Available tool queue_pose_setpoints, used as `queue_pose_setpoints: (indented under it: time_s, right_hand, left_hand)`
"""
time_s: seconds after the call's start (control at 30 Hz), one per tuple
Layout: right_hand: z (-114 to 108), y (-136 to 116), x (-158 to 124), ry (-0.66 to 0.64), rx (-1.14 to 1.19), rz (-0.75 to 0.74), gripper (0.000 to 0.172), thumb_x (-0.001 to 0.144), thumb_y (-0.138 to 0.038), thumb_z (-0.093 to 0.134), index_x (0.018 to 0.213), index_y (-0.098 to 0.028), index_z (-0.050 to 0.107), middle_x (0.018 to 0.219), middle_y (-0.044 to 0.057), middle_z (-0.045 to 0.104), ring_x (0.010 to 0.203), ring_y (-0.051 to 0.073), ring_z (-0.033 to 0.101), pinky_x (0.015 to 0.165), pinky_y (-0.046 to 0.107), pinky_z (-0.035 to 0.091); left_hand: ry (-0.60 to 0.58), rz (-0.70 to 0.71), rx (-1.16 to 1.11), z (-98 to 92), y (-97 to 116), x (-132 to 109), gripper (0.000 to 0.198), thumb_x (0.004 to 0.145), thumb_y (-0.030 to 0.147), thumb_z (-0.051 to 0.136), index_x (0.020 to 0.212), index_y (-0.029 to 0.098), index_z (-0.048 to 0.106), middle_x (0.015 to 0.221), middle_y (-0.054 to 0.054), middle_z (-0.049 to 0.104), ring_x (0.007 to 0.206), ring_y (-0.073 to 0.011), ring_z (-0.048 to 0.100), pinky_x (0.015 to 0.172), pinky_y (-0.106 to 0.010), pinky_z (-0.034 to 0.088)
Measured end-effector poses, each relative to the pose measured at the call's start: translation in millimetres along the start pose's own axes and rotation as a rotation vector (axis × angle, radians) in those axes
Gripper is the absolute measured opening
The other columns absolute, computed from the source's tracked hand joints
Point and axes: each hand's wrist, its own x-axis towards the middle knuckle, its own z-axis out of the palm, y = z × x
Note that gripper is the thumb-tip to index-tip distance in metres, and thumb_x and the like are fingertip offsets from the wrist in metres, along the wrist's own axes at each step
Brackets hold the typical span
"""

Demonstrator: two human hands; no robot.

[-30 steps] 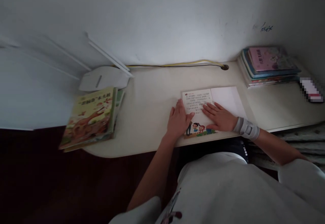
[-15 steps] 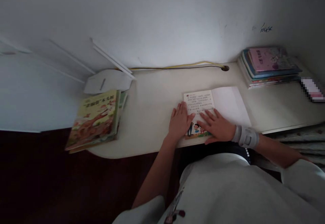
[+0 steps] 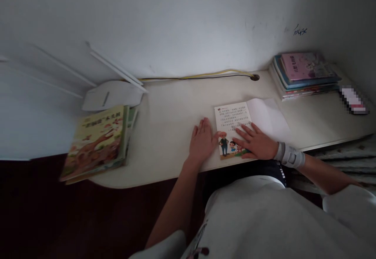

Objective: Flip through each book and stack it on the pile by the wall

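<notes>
An open picture book lies flat near the front edge of the pale desk, its left page carrying text above a cartoon of figures, its right page blank. My left hand rests flat on the desk just left of the book, thumb touching the page edge, fingers spread. My right hand lies flat on the lower part of the left page, fingers stretched out. A grey band wraps my right wrist.
A stack of picture books overhangs the desk's left front corner, with a white flat object behind it. Another book pile sits at the back right. A yellow and black cable runs along the wall to a hole.
My left hand has slid leftwards off the page onto the desk. The right hand has stayed on the page, shifting slightly. The view has swung a little.
</notes>
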Motion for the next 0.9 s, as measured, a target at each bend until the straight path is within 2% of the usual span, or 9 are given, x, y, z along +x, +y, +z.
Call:
queue_pose_setpoints:
  time_s: [0.2,0.3,0.4,0.47,0.53,0.6,0.77,0.83,0.9]
  right_hand:
    - [-3.2,-6.1,0.8,-0.03,0.11,0.015,0.072,0.085,-0.063,0.046,0.142,-0.02,0.04,0.152,0.016,0.031,0.142,0.037,0.019,0.109,0.063,0.017]
    - [-9.6,12.4,-4.6,0.027,0.229,0.082,0.067,0.09,-0.06,0.04,0.143,-0.018,0.039,0.15,0.015,0.036,0.141,0.031,0.025,0.11,0.058,0.023]
    - [-15.2,54.9,-23.4,0.22,0.328,0.382,0.062,0.092,-0.056,0.035,0.137,-0.015,0.047,0.144,0.017,0.044,0.137,0.029,0.034,0.11,0.055,0.028]
    - [-17.7,86.7,-44.0,0.355,0.44,0.611,0.063,0.087,-0.059,0.043,0.127,-0.012,0.056,0.134,0.021,0.053,0.133,0.033,0.04,0.11,0.056,0.029]
    - [-20.4,112.4,-66.6,0.48,0.674,0.809,0.059,0.079,-0.061,0.055,0.12,-0.019,0.059,0.131,0.017,0.055,0.125,0.033,0.049,0.106,0.057,0.037]
    - [-25.1,129.0,-85.0,0.528,0.92,0.893,0.05,0.079,-0.06,0.055,0.117,-0.028,0.059,0.131,0.012,0.056,0.113,0.03,0.059,0.094,0.056,0.048]
    - [-44.5,141.8,-89.5,0.428,1.529,0.95,0.03,0.085,-0.053,0.052,0.098,-0.029,0.062,0.115,0.005,0.066,0.084,0.019,0.069,0.075,0.044,0.058]
    - [-49.0,136.6,-74.3,0.353,1.566,0.937,0.035,0.089,-0.055,0.043,0.097,-0.028,0.064,0.1,0.004,0.07,0.072,0.015,0.069,0.067,0.037,0.059]
    - [-47.5,122.7,-51.6,0.322,1.425,0.816,0.044,0.093,-0.054,0.033,0.1,-0.026,0.066,0.091,0.003,0.072,0.07,0.015,0.069,0.065,0.033,0.06]
  left_hand:
    - [-0.044,0.028,0.08,-5.0,3.8,0.3,0.064,0.096,0.047,0.024,0.143,0.006,0.035,0.151,-0.022,0.029,0.142,-0.0309,0.024,0.113,-0.05,0.023]
    - [-0.041,0.046,0.088,-4.9,2.2,0.4,0.062,0.096,0.048,0.026,0.142,0.009,0.037,0.152,-0.022,0.028,0.142,-0.0318,0.024,0.113,-0.051,0.024]
    - [-0.022,0.064,0.069,-4.4,0.4,-3.3,0.063,0.095,0.05,0.029,0.141,0.009,0.039,0.151,-0.022,0.029,0.141,-0.0331,0.026,0.112,-0.053,0.023]
    - [0.0,0.056,0.036,-4.2,0.4,-8.3,0.064,0.094,0.052,0.03,0.142,0.011,0.038,0.151,-0.021,0.03,0.141,-0.0346,0.025,0.111,-0.056,0.023]
    - [0.018,0.042,-0.024,-3.3,1.6,-14.1,0.065,0.093,0.054,0.031,0.143,0.012,0.036,0.152,-0.021,0.03,0.141,-0.0366,0.025,0.11,-0.059,0.024]
    - [0.024,0.049,-0.103,-1.2,3.2,-18.8,0.065,0.093,0.054,0.032,0.145,0.013,0.032,0.152,-0.021,0.028,0.14,-0.0376,0.024,0.109,-0.059,0.025]
    - [0.039,0.09,-0.221,7.1,4.2,-22.5,0.067,0.094,0.052,0.032,0.146,0.011,0.027,0.153,-0.024,0.023,0.141,-0.0383,0.022,0.11,-0.058,0.024]
    - [0.042,0.105,-0.238,9.2,2.7,-22.9,0.067,0.093,0.052,0.034,0.146,0.011,0.028,0.153,-0.024,0.025,0.141,-0.0382,0.021,0.11,-0.058,0.024]
    - [0.041,0.116,-0.262,9.3,0.8,-23.6,0.066,0.093,0.052,0.035,0.145,0.013,0.028,0.152,-0.022,0.026,0.141,-0.0372,0.021,0.111,-0.057,0.024]
